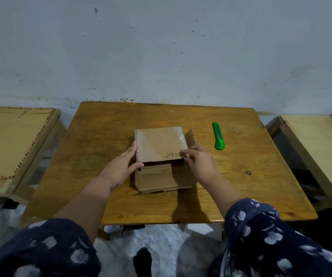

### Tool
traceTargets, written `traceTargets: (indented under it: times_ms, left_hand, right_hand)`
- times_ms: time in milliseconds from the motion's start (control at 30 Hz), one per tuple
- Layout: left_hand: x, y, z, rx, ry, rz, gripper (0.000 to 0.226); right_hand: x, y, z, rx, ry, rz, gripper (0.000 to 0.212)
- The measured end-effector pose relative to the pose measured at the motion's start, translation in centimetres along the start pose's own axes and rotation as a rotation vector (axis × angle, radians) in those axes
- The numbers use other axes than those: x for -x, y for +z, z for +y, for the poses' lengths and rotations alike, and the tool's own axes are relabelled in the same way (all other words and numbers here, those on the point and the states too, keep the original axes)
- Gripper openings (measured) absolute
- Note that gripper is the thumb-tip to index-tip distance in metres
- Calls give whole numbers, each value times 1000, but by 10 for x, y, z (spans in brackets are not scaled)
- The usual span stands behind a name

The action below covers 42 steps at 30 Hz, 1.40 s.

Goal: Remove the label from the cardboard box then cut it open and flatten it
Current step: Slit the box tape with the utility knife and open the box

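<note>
A brown cardboard box (159,144) stands in the middle of the wooden table (105,136), its top covered in clear tape with dark handwriting near the front right corner. My left hand (121,166) holds the box's left front edge, fingers straight along the side and thumb under the top flap. My right hand (199,162) pinches at the tape or label by the writing at the front right corner. A green utility knife (218,139) lies on the table to the right of the box, untouched.
A low wooden stand with a patterned border (11,140) sits to the left of the table and a pale wooden one (321,148) to the right. A light blue wall (161,52) rises directly behind. White sheeting covers the floor below.
</note>
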<state>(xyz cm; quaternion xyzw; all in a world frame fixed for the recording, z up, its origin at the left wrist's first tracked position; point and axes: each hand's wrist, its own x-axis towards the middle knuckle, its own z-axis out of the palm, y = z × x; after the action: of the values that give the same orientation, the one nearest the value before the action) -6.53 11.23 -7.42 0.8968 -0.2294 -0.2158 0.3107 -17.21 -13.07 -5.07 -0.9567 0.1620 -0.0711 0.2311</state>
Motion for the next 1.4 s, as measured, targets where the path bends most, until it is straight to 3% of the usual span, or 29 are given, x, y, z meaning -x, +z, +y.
traceTargets:
  times_ms: [233, 433, 767, 867, 967, 1067, 1167, 1233, 1400]
  left_hand:
    - [0, 2, 6, -111, 0, 38, 76]
    - [6, 5, 14, -175, 0, 59, 73]
    - [13, 0, 12, -241, -28, 66, 68]
    - [13, 0, 13, -269, -36, 55, 68]
    - [10, 3, 22, -254, -22, 44, 68]
    - [8, 2, 22, -245, -14, 42, 68]
    - [6, 1, 17, -256, -13, 27, 68]
    - [4, 0, 19, -257, -5, 23, 68]
    - [-3, -3, 23, -276, 41, 84, 63]
  right_hand:
    - [-5, -2, -1, 30, -26, 136, 27]
    - [-4, 6, -6, 231, -73, 52, 38]
    - [-15, 4, -4, 210, -110, 13, 34]
    - [-21, 2, -4, 157, -118, 7, 33]
    - [-22, 6, -8, 65, -137, 106, 33]
    - [-21, 7, -9, -149, 22, 172, 41]
    - [-19, 10, -8, -273, 158, 132, 44]
    - [-17, 11, -9, -330, 197, 133, 42]
    - [-22, -7, -21, -455, 226, 317, 22]
